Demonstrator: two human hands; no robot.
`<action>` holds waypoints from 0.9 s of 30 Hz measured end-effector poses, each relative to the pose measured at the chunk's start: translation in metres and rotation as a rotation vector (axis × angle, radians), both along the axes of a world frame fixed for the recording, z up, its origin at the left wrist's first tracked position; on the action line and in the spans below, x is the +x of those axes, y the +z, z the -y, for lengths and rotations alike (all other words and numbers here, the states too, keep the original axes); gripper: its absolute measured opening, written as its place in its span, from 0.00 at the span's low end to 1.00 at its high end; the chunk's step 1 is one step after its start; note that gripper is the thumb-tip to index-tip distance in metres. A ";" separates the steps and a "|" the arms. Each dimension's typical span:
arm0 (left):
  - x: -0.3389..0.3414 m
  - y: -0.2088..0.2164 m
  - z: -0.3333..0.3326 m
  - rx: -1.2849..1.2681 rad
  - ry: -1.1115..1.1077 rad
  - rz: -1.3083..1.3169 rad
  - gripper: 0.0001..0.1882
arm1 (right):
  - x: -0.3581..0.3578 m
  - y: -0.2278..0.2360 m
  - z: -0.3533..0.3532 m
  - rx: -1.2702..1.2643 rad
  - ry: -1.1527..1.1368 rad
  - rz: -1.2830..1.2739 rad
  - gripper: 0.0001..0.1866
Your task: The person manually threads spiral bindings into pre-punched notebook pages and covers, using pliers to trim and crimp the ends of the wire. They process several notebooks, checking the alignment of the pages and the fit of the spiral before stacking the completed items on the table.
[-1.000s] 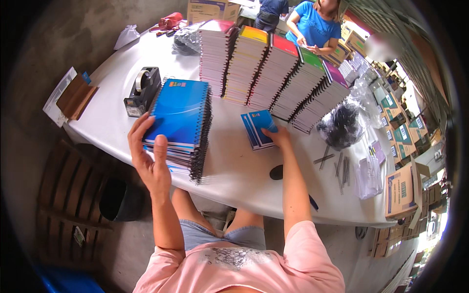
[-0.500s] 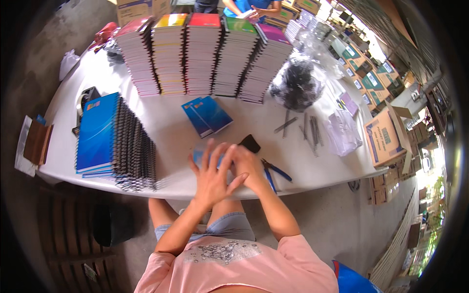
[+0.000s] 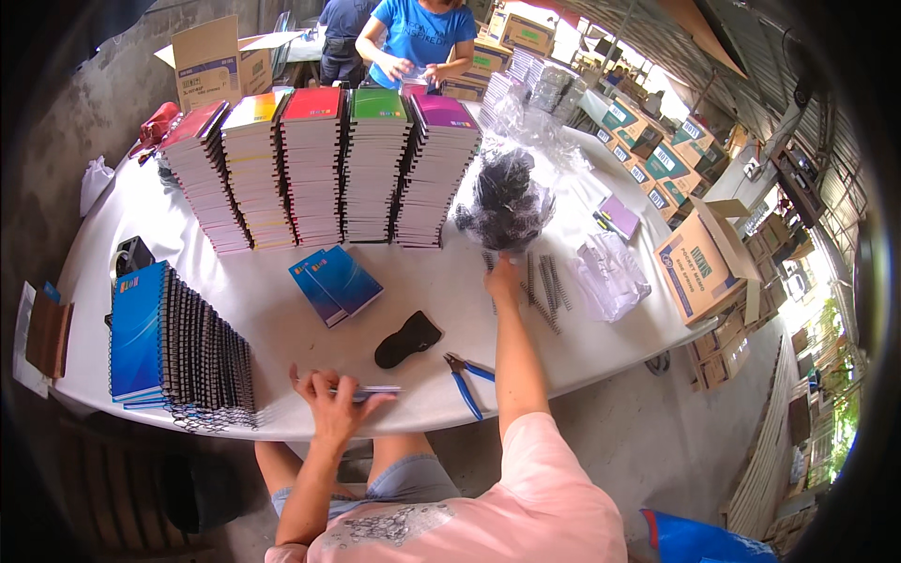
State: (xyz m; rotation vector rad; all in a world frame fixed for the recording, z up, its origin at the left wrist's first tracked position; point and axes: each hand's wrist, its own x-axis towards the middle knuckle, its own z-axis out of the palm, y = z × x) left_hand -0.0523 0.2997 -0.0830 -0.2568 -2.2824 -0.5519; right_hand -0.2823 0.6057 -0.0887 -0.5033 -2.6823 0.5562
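Note:
My left hand [image 3: 330, 402] is at the table's near edge, its fingers closed on a thin notebook [image 3: 375, 391] seen nearly edge-on. My right arm stretches forward, and my right hand [image 3: 504, 279] is curled at the loose spiral binding wires [image 3: 546, 286], just in front of a plastic bag of black coils [image 3: 511, 202]. Its fingertips are hard to see; a dark wire shows right beside them. Between my arms lie a black oblong pad [image 3: 408, 340] and blue-handled pliers [image 3: 464, 387]. Two blue-covered notebooks [image 3: 336, 284] overlap farther back.
Tall stacks of spiral notebooks [image 3: 313, 169] line the back of the white table [image 3: 263, 328]. Blue spiral notebooks [image 3: 139, 333] lean at the left. White plastic [image 3: 612, 277] and an opened carton [image 3: 704, 258] are at the right. A person in blue [image 3: 422, 42] stands behind the stacks.
My hands have moved apart: the right reached forward to the wires, while the left stayed near the edge with the notebook. The view has shifted, showing more of the person behind.

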 end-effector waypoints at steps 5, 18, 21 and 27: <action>-0.003 0.013 0.012 -0.082 -0.033 0.142 0.28 | 0.008 0.020 -0.013 0.178 0.154 -0.015 0.17; -0.007 0.008 -0.021 0.210 0.152 -0.021 0.30 | 0.189 0.097 0.110 -0.536 0.942 0.281 0.14; -0.003 0.003 -0.016 0.196 0.116 -0.061 0.25 | 0.202 0.075 0.115 -0.457 1.002 0.034 0.14; -0.002 0.020 -0.016 0.228 0.098 -0.022 0.23 | 0.200 0.078 0.108 -0.423 0.937 0.115 0.12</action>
